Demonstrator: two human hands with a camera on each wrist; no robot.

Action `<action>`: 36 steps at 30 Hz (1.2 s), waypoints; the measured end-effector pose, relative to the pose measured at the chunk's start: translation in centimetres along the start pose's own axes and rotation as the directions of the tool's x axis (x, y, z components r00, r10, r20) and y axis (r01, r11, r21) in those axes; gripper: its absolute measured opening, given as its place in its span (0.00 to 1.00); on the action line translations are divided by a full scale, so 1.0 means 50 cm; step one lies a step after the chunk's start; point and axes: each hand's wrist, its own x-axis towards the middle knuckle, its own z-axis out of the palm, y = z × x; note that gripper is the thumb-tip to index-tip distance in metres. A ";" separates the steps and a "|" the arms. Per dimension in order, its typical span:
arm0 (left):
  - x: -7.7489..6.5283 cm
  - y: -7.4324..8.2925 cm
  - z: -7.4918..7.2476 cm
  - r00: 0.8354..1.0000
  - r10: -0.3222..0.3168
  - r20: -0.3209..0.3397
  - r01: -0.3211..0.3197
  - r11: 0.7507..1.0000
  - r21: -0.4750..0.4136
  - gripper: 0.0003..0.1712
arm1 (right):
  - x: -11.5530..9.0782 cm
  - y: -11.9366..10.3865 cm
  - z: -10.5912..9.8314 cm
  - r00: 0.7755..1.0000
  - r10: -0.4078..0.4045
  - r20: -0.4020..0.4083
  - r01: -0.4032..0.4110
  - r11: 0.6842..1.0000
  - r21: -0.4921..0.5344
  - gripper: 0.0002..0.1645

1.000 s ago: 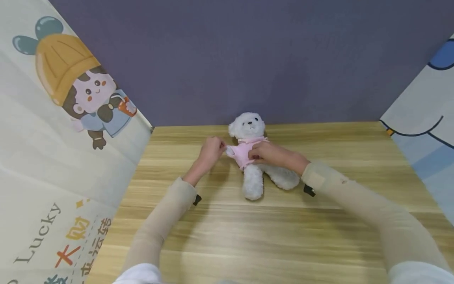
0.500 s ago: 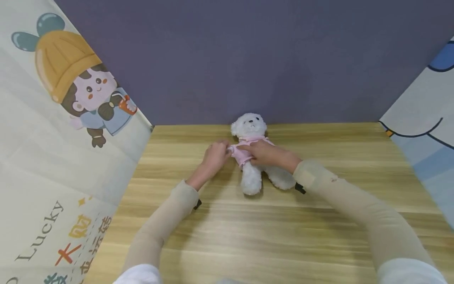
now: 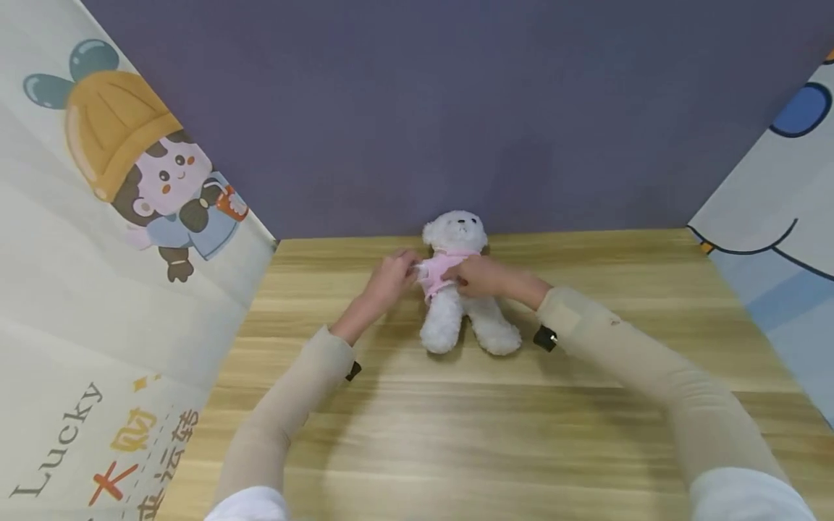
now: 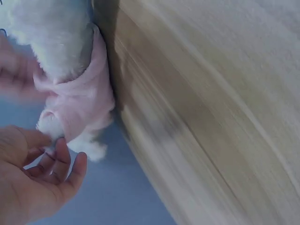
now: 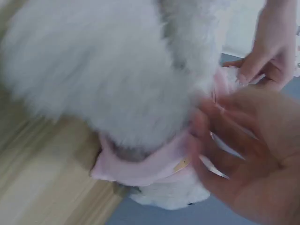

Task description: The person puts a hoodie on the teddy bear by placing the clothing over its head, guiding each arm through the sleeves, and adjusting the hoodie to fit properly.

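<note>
A white plush teddy bear [image 3: 441, 322] in a pink shirt [image 3: 433, 278] lies on its back, its head toward the dark wall. My left hand [image 3: 391, 276] pinches the end of the bear's arm, where it pokes out of the sleeve; the left wrist view has the thumb and fingertips on that white paw [image 4: 51, 126]. Over the shirt front lies my right hand [image 3: 483, 276], its fingers bent and gripping the fabric near the hem. Motion blurs these fingers [image 5: 206, 117] in the right wrist view. The bear's other arm is hidden behind my right hand.
The wooden tabletop [image 3: 495, 434] spreads in front of the bear. A dark purple-grey wall [image 3: 456, 108] rises just behind its head. Printed cloth panels border the table, one at the left [image 3: 78, 304] and one at the right [image 3: 782, 217].
The bear's legs have swung left and straightened toward me. My right hand's index finger, stretched across the shirt half a second ago, is now bent. My left hand keeps its place at the paw.
</note>
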 end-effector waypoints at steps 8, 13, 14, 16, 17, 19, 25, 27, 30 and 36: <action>-0.016 0.041 -0.011 0.999 0.023 0.027 -0.024 1.000 0.020 0.06 | 0.058 -0.004 0.041 0.974 -0.141 -0.177 0.111 0.979 -0.170 0.18; -0.023 0.041 -0.016 0.999 -0.037 0.037 0.036 0.999 0.026 0.04 | 0.068 -0.015 0.054 0.982 -0.081 -0.168 0.041 0.972 -0.231 0.13; -0.024 0.039 -0.015 0.999 -0.040 0.030 0.039 0.999 0.016 0.04 | 0.067 -0.017 0.052 0.984 -0.072 -0.160 0.034 0.973 -0.229 0.14; -0.025 0.036 -0.011 0.999 -0.049 0.016 0.049 0.999 -0.015 0.04 | 0.063 -0.018 0.049 0.990 -0.049 -0.133 0.021 0.979 -0.205 0.20; -0.026 0.034 -0.007 0.999 -0.053 0.006 0.053 0.998 -0.031 0.03 | 0.059 -0.017 0.048 0.992 -0.038 -0.121 0.015 0.984 -0.180 0.24; -0.028 0.032 -0.001 0.998 -0.068 0.001 0.068 0.996 -0.060 0.03 | 0.049 -0.014 0.046 0.995 -0.018 -0.099 0.006 0.993 -0.121 0.32; -0.026 0.030 0.011 0.991 -0.124 0.050 0.129 0.987 -0.101 0.12 | 0.031 -0.006 0.044 0.993 -0.031 -0.113 0.028 0.999 -0.033 0.39; -0.023 0.026 0.014 0.992 -0.107 0.063 0.110 0.993 -0.051 0.14 | 0.034 -0.005 0.046 0.992 -0.035 -0.120 0.029 0.998 -0.051 0.37; -0.018 0.012 0.018 0.994 -0.069 0.087 0.064 0.996 0.063 0.11 | 0.042 -0.005 0.053 0.995 -0.027 -0.097 0.016 0.994 -0.110 0.38; -0.002 -0.024 0.011 0.991 -0.074 0.110 0.062 0.992 0.112 0.09 | 0.052 -0.014 0.067 0.999 0.045 -0.027 -0.047 0.994 -0.095 0.42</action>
